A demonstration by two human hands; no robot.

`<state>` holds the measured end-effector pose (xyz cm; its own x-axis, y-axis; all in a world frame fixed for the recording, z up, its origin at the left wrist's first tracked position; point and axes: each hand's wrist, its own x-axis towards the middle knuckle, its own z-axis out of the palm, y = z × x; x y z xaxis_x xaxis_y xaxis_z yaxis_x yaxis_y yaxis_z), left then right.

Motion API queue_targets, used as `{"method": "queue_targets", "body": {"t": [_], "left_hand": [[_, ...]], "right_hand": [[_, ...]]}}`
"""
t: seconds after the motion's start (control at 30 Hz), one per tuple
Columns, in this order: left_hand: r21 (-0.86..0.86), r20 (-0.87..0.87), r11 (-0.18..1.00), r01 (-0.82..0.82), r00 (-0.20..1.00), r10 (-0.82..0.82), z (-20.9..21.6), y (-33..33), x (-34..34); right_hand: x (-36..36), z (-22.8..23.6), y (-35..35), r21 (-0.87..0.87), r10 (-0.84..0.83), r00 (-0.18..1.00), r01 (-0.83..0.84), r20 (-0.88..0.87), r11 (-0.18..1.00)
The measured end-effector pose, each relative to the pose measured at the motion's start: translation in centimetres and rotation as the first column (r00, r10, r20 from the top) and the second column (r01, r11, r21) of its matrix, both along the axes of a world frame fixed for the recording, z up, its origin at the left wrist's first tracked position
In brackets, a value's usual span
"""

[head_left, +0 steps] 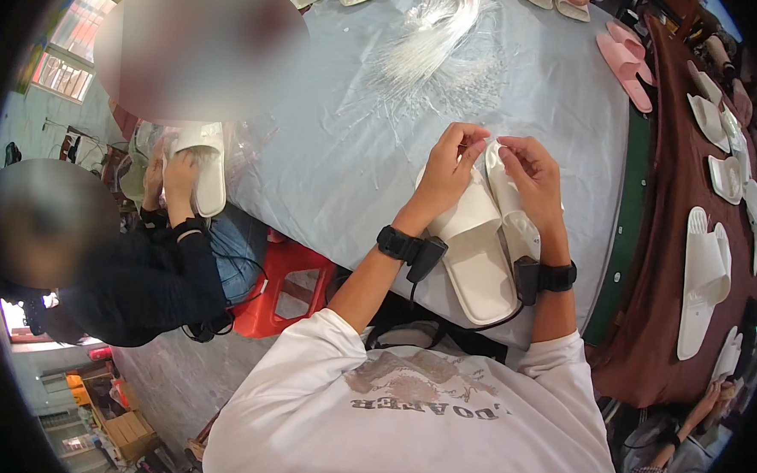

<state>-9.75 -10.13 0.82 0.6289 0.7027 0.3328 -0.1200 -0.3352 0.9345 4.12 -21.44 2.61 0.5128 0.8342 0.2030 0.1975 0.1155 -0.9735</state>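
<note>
A pair of white slide slippers [479, 280] lies before me at the table's near edge, one partly overlapping the other. Over their far ends my left hand [448, 173] is closed in a pinch, thumb against fingertips. Close beside it my right hand [531, 174] pinches too, its fingers bent above the second slipper [506, 198]. The fingertips of both hands nearly meet. Whatever is between them is too small and thin to make out. Both wrists wear black straps with small boxes.
A bundle of thin clear plastic strands [435, 47] lies farther up the grey-covered table [332, 140]. Pink slippers [627, 65] sit at its right edge. More white slippers [703, 279] rest on a brown-covered table. At left, a co-worker handles a white slipper [210, 176] near a red stool [286, 287].
</note>
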Motion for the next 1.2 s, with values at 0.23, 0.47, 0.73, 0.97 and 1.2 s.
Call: {"method": "queue_targets", "body": {"t": [0.23, 0.47, 0.73, 0.97, 1.2], "left_hand": [[-0.011, -0.013, 1.0, 0.01, 1.0, -0.01, -0.1, 0.0, 0.1], [0.0, -0.003, 1.0, 0.01, 1.0, -0.01, -0.2, 0.0, 0.1], [-0.011, -0.023, 1.0, 0.008, 1.0, -0.008, 0.0, -0.2, 0.1], [0.016, -0.022, 1.0, 0.009, 1.0, -0.008, 0.1, -0.1, 0.0], [0.013, -0.02, 1.0, 0.018, 1.0, -0.018, 0.0, 0.0, 0.2]], "right_hand": [[0.0, -0.3, 0.1, 0.006, -0.015, 1.0, 0.015, 0.027, 1.0], [0.2, -0.8, 0.3, 0.041, -0.026, 0.999, 0.024, 0.044, 0.999], [-0.1, -0.4, 0.1, 0.036, -0.038, 0.998, 0.036, 0.054, 0.999], [-0.2, -0.2, 0.2, 0.05, -0.051, 0.995, 0.047, 0.083, 0.998], [-0.5, 0.5, 0.1, 0.047, -0.102, 0.967, 0.094, 0.233, 0.994]]}}
